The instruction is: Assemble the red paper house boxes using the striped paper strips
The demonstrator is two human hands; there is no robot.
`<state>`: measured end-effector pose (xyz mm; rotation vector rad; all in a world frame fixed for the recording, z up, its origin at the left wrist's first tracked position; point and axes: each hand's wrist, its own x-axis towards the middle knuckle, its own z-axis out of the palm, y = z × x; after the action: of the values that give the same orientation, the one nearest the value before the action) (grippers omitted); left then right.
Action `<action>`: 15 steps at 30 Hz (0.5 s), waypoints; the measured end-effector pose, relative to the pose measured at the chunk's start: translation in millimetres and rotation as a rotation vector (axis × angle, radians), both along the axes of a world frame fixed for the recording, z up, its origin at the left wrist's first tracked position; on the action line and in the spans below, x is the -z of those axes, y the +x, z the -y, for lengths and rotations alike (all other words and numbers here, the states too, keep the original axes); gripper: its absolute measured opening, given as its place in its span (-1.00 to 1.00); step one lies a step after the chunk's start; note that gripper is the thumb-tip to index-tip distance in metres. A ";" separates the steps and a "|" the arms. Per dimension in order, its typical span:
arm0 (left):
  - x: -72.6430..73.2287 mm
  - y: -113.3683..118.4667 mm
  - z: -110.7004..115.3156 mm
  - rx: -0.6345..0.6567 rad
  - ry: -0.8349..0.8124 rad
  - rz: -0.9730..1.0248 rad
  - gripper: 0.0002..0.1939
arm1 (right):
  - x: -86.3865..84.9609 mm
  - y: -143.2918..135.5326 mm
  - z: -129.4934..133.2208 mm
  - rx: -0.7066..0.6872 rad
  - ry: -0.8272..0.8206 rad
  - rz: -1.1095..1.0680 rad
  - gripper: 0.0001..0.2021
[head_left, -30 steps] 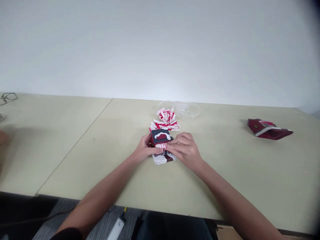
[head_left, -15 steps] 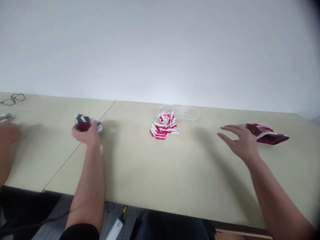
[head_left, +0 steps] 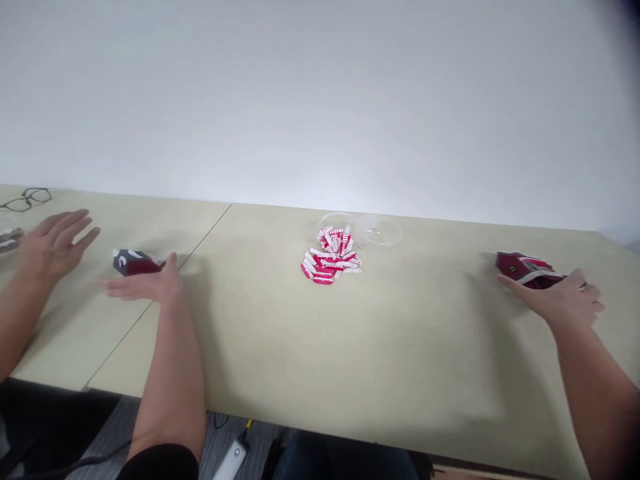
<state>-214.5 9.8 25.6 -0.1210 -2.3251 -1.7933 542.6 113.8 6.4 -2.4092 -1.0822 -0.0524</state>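
My left hand (head_left: pixel 150 285) is on the left of the table with fingers stretched out, right beside a dark box with red and white parts (head_left: pixel 135 263). On the far right, my right hand (head_left: pixel 567 300) is spread over the near side of a dark red packet (head_left: pixel 525 268), its thumb at the packet's left and its fingers past the right end. Between the hands lies a pile of red and white small strips (head_left: pixel 331 257), with two clear round plastic containers (head_left: pixel 380 231) behind it.
Another person's hand (head_left: pixel 53 247) is spread at the left, near a small greyish item (head_left: pixel 10 239). Eyeglasses (head_left: pixel 27 198) lie at the table's back left. A white power strip (head_left: pixel 233 460) is below the table's front edge (head_left: pixel 280 423).
My left hand has shifted left and opened from the dark box, which now sits further left. My right hand has moved right to the red packet. The other person's hand has risen and spread.
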 end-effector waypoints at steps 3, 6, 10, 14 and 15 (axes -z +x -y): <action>-3.2 20.7 -1.7 0.046 -0.042 -0.207 0.35 | -1.0 -5.1 -6.1 0.028 -0.072 -0.135 0.44; -4.5 43.8 -5.2 0.163 -0.090 -0.442 0.18 | 8.4 0.9 -10.9 0.025 -0.043 -0.200 0.38; -0.6 76.9 -15.3 0.402 -0.142 -0.617 0.02 | 28.1 13.0 -9.5 -0.078 0.237 -0.177 0.19; 9.7 115.1 -25.2 0.618 -0.175 -0.718 -0.11 | 23.0 8.1 -7.0 -0.091 0.255 -0.205 0.32; 12.8 124.6 -27.2 0.663 -0.181 -0.729 -0.13 | 17.7 4.8 -7.5 -0.076 0.177 -0.223 0.41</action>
<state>-89.9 37.0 12.7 -1.4429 -1.9761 -1.3716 547.4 121.3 -11.3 -2.1561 -1.0194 0.1375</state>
